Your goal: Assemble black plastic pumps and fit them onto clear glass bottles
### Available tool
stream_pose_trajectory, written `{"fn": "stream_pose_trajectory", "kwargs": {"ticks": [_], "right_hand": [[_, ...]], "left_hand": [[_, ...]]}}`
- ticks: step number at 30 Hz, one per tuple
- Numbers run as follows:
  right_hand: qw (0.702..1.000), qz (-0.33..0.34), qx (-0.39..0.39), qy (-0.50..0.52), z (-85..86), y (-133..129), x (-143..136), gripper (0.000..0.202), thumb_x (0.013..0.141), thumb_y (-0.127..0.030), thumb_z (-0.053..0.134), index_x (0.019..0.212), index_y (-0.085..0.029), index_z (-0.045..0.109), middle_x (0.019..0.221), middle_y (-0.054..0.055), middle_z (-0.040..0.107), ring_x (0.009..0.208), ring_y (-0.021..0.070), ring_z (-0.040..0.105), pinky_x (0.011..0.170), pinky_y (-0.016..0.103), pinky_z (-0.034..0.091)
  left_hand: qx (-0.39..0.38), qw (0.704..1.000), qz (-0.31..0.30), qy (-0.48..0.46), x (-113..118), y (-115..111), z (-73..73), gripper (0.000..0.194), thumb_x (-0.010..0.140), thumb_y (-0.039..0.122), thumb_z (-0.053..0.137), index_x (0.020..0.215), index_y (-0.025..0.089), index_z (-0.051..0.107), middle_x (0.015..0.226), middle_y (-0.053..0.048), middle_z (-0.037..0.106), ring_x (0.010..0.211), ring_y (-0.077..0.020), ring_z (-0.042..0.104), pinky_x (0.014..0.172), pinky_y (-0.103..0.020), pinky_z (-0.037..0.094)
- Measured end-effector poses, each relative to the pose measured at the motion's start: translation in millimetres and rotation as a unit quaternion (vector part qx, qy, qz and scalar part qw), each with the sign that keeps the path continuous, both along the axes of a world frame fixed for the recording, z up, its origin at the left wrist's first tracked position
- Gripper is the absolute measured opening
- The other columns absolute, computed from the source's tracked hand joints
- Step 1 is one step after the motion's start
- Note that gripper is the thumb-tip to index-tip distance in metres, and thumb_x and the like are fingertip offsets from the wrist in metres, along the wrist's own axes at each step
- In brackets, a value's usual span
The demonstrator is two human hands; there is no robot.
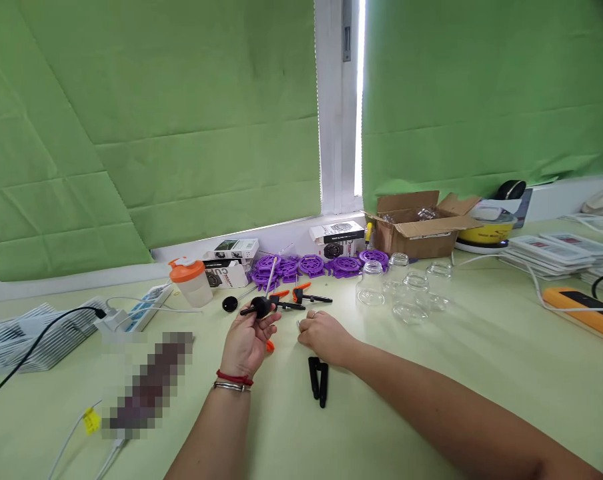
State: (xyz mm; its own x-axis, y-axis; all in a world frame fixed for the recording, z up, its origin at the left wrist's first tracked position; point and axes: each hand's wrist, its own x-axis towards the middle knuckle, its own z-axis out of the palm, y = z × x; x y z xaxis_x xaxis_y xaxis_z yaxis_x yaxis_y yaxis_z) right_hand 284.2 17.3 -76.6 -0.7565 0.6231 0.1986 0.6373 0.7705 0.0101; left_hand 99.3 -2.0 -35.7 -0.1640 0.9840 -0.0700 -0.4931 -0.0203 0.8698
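Observation:
My left hand point(246, 343), palm up, is closed around a black plastic part with a metal rod point(261, 307); the rod points up and away. Beside its fingers, an orange piece point(270, 347) shows in part. To the right, my right hand point(326, 337) is pinched on a small silvery tip point(298, 325); most of that item is hidden. Two black handle-like pieces point(318, 381) lie on the table just below my right hand. Beyond the hands are black parts with orange levers point(309, 295) and another rod with a black rounded end point(230, 304).
Purple plastic parts point(311, 265) lie along the back with printed boxes point(336, 240). Several glass jars point(410, 300) stand right of centre before an open carton point(416, 233). An orange-lidded shaker point(191, 283) and a power strip point(144, 310) are at left.

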Motion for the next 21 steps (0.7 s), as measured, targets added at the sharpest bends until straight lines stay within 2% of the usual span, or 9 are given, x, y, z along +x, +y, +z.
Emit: {"fn": "stream_pose_trajectory", "kwargs": {"ticks": [4,8,11,15,19,21], "right_hand": [[1.0,0.015,0.008,0.001,1.8,-3,1,0.013,0.077,-0.012,0.053,0.072,-0.018,0.064,0.08,0.005,0.064,0.081,0.0182,0.049,0.071,0.031,0.029],[1.0,0.03,0.006,0.0,4.2,-6,2,0.013,0.077,-0.012,0.054,0.075,-0.018,0.065,0.081,0.005,0.065,0.086,0.0195,0.049,0.071,0.031,0.029],[0.999,0.03,-0.013,0.037,8.7,-9,3,0.017,0.078,-0.01,0.051,0.079,-0.018,0.067,0.086,0.005,0.066,0.085,0.0186,0.05,0.073,0.031,0.031],[0.988,-0.011,-0.089,0.123,18.9,-14,-7,0.025,0.087,-0.017,0.045,0.083,-0.019,0.069,0.087,0.006,0.067,0.081,0.0171,0.055,0.076,0.029,0.034],[0.964,-0.108,-0.195,0.145,22.9,-16,-41,0.02,0.086,-0.028,0.05,0.089,-0.02,0.068,0.083,0.007,0.068,0.085,0.0202,0.058,0.068,0.027,0.036],[0.956,-0.145,-0.209,0.145,21.0,-15,-62,0.022,0.086,-0.031,0.05,0.089,-0.019,0.067,0.086,0.008,0.067,0.083,0.0212,0.059,0.064,0.027,0.037]], "left_hand": [[0.027,0.996,-0.066,-0.058,3,-4,3.2,0.018,0.088,0.007,0.04,0.098,0.016,0.052,0.087,-0.011,0.071,0.073,-0.0206,0.072,0.05,-0.021,0.054],[0.038,0.991,-0.077,-0.105,1,-5,6.9,0.015,0.091,0.017,0.041,0.1,0.016,0.053,0.092,-0.012,0.07,0.084,-0.0236,0.071,0.06,-0.026,0.057],[0.029,0.992,-0.034,-0.119,-3,-3,9.5,0.016,0.093,0.024,0.041,0.095,0.016,0.054,0.087,-0.011,0.069,0.08,-0.0226,0.071,0.06,-0.027,0.057],[0.011,0.987,0.078,-0.138,-14,1,15.2,0.014,0.09,0.023,0.045,0.086,0.015,0.055,0.081,-0.008,0.068,0.073,-0.0183,0.069,0.058,-0.025,0.056],[0.013,0.976,0.141,-0.163,-26,5,19.5,0.012,0.088,0.019,0.048,0.082,0.013,0.057,0.078,-0.005,0.066,0.072,-0.0133,0.067,0.062,-0.021,0.057],[0.022,0.973,0.157,-0.166,-30,7,19.1,0.01,0.086,0.015,0.05,0.081,0.014,0.058,0.075,-0.003,0.065,0.071,-0.0118,0.067,0.064,-0.019,0.056]]}}
